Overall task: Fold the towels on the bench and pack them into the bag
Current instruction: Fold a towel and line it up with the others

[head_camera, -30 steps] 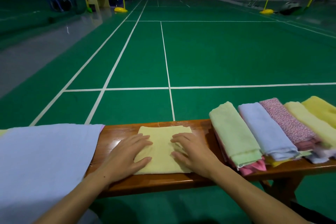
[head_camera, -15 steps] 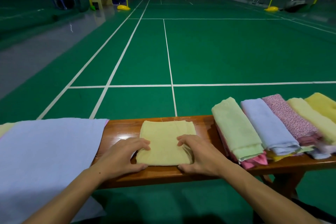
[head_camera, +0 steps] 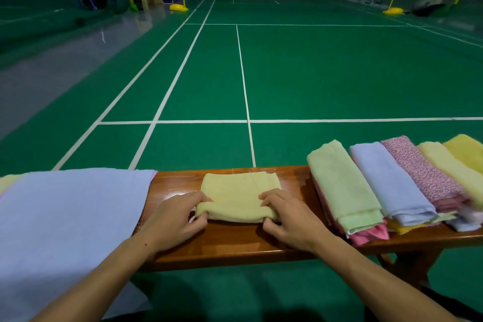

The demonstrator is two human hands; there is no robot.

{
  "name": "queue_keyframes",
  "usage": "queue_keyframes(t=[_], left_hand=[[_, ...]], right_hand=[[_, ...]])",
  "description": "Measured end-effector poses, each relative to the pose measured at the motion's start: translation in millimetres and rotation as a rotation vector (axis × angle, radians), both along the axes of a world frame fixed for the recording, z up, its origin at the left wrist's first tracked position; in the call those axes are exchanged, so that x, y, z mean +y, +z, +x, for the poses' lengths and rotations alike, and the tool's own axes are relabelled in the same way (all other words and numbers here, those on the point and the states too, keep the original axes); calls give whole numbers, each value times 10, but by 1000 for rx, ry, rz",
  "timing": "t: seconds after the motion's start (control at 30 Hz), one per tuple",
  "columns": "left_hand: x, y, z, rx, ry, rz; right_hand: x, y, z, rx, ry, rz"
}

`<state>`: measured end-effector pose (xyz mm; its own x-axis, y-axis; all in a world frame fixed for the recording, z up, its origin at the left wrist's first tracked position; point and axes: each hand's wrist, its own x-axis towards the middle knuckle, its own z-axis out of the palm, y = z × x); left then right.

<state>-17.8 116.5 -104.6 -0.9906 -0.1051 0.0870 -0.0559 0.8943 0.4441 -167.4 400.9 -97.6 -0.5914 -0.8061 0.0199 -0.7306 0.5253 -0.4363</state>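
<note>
A folded pale yellow towel lies on the middle of the wooden bench. My left hand pinches its near left corner, thumb under the edge and fingers on top. My right hand grips the near right corner the same way. To the right lies a row of folded towels: light green, pale blue, pink patterned and yellow, stacked over other folded cloths. No bag is in view.
A large unfolded pale blue cloth covers the bench's left end and hangs over its near edge. Green court floor with white lines stretches beyond the bench. Net posts on yellow bases stand far back.
Both hands slid from lying flat on the yellow towel to its near corners, where their fingers now curl round the edge. The view has tilted slightly.
</note>
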Motion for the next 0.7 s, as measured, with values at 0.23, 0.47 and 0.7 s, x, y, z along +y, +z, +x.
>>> queue_keyframes(t=[0.23, 0.47, 0.7], left_hand=[[-19, -12, 55, 42, 98, 313], [3, 2, 3, 35, 221, 424], [-1, -42, -128, 38, 331, 230]], right_hand=[[16, 35, 7, -245, -127, -227], [-61, -7, -57, -383, -247, -322], [-184, -84, -177, -312, -357, -285]])
